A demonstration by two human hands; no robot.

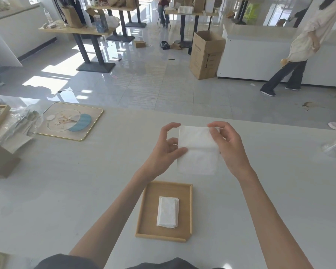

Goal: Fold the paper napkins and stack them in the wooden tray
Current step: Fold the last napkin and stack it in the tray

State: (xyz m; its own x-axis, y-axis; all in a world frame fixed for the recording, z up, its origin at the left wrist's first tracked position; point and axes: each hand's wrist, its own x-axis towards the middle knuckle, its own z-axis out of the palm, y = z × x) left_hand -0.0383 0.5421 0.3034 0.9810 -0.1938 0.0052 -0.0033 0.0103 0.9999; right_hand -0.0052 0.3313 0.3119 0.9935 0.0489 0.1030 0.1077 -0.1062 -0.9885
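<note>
Your left hand (pixel 166 151) and right hand (pixel 230 147) are pinching the napkin (pixel 198 152) midair; uneven pulling is risking a crooked fold.

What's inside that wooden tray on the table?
A small stack of folded white napkins lies near the middle of the wooden tray. How many it holds can't be told, and the tray floor beneath it is covered.
</note>
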